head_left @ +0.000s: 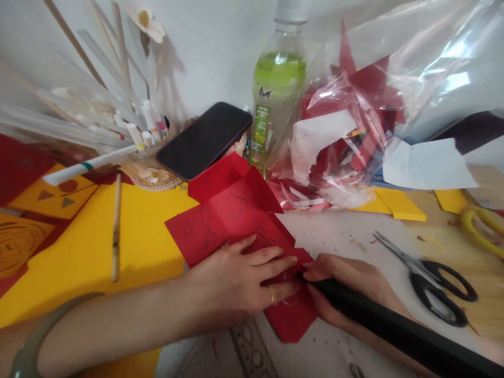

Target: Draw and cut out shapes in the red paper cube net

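A red paper piece (212,215), cut and creased into flaps with hearts and other outlines drawn in dark lines, lies in front of me. My left hand (252,275) rests flat on it with the fingers spread, a gold ring on one of them. In my right hand (342,278) is a long black pen-shaped tool (374,315), gripped near its front end. The tool's tip meets the paper beside my left fingertips; its exact shape is hidden. Thin pale curved lines show in the red paper under my left fingers. Below lies a clear stencil ruler (254,352).
Black-handled scissors (429,281) lie to the right on a pale mat (315,231). Behind stand a tea bottle (275,89) and a plastic bag (334,152) of paper scraps. A phone (207,139) leans by a marker basket; yellow paper (149,226) covers the left.
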Demonstrator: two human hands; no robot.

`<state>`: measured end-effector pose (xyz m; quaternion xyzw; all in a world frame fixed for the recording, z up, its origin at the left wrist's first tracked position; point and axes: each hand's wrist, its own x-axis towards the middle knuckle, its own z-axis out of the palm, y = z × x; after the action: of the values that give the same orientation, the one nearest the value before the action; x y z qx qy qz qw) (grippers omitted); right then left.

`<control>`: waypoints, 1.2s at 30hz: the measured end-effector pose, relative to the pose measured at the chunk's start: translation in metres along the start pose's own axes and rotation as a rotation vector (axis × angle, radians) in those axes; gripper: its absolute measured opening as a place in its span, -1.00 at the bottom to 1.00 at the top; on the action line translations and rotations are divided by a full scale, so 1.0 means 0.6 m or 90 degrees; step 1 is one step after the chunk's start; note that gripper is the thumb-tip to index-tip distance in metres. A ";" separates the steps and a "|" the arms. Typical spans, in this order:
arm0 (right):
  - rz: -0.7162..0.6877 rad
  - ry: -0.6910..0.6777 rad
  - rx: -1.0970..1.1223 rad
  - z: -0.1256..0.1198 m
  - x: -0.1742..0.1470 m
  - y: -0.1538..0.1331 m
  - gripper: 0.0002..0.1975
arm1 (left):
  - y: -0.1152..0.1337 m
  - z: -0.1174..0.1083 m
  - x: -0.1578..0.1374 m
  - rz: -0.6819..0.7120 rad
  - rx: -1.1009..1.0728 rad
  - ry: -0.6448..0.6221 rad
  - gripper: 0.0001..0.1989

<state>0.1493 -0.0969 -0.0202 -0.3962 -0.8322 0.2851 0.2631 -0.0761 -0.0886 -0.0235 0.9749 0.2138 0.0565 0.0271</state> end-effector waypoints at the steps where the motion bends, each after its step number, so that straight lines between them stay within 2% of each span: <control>1: -0.010 0.004 0.000 0.000 0.000 0.001 -0.84 | 0.000 0.000 0.000 -0.004 0.000 -0.005 -0.67; 14: -0.023 -0.007 -0.025 -0.007 0.000 -0.009 -0.87 | -0.004 -0.003 0.001 0.001 -0.018 -0.054 -0.60; 16: 0.016 -0.002 0.000 -0.012 0.001 -0.015 -0.89 | 0.003 -0.006 0.001 -0.010 -0.003 -0.051 -0.60; 20: 0.174 0.032 0.043 -0.025 0.002 -0.026 -0.96 | 0.026 -0.001 0.003 -0.064 0.044 0.005 -0.63; 22: 0.205 0.046 0.044 -0.030 0.004 -0.028 -0.95 | 0.036 0.004 0.006 -0.092 0.062 0.034 -0.63; 28: 0.180 0.029 0.054 -0.024 0.009 -0.008 -0.96 | 0.044 0.013 0.007 -0.120 0.072 0.096 -0.69; 36: 0.144 0.019 0.060 -0.017 0.006 -0.007 -0.96 | 0.038 0.015 0.004 -0.107 0.060 0.120 -0.70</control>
<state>0.1521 -0.0934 -0.0094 -0.4791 -0.7639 0.3453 0.2602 -0.0638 -0.1084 -0.0304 0.9440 0.2990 0.1353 -0.0341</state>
